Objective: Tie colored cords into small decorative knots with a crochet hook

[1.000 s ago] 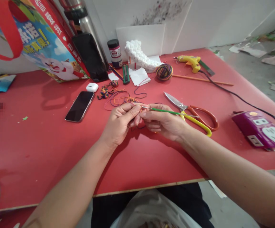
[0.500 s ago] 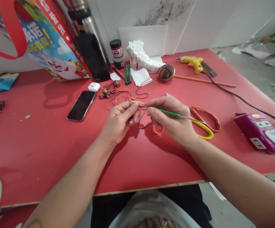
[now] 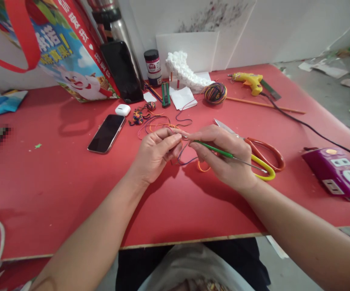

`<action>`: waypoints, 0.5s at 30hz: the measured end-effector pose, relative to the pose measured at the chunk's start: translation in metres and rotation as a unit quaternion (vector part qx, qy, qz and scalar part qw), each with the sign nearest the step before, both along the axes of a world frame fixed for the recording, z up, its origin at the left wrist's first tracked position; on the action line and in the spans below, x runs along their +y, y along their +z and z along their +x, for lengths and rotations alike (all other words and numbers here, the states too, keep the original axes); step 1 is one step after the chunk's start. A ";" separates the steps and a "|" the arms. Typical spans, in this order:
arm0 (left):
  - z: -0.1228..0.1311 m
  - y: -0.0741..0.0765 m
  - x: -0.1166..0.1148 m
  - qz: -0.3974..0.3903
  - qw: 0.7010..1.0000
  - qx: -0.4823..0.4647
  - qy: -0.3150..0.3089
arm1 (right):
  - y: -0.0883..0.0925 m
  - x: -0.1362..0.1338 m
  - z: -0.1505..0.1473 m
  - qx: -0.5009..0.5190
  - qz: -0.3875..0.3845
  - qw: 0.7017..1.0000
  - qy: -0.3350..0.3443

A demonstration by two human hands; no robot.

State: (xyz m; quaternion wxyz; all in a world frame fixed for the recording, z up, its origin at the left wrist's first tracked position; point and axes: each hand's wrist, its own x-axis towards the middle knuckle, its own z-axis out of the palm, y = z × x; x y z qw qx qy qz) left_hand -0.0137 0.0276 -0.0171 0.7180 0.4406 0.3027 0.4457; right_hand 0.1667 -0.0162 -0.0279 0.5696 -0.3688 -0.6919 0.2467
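Note:
My right hand grips a thin crochet hook with a green handle and metal ends; its front tip reaches the fingertips of my left hand. That left hand is pinched on multicoloured yarn, and the exact stitch between the fingers is too small to make out. Loose strands of yarn lie in curls behind the hands, and an orange loop hangs below the right fingers. Further back rests a wound yarn ball. Scissors with orange and yellow handles lie partly behind my right hand.
On the red table are a phone, a white earbud case, a small knotted yarn piece, a green-edged cutter, a yellow glue gun with a cord, and a purple power adapter. A bag stands back left.
The whole view has shifted slightly, so things on the table sit a little further right. Both hands remain close together, with the hook tip now less visible at the left fingertips.

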 end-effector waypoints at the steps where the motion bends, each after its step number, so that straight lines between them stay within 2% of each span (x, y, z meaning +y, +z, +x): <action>1: 0.000 -0.001 0.000 0.001 1.000 -0.002 -0.001 | -0.001 0.001 0.000 -0.003 0.018 1.000 0.000; 4: 0.001 -0.001 0.001 0.001 1.000 -0.003 0.001 | -0.004 0.002 -0.001 0.002 0.054 0.999 0.003; 11: 0.001 0.000 0.000 -0.011 1.000 0.001 -0.004 | -0.006 0.000 -0.003 0.056 -0.007 0.998 0.006; 15: -0.001 0.003 -0.001 -0.008 1.000 0.005 0.002 | -0.004 0.000 -0.005 0.064 -0.016 0.998 0.002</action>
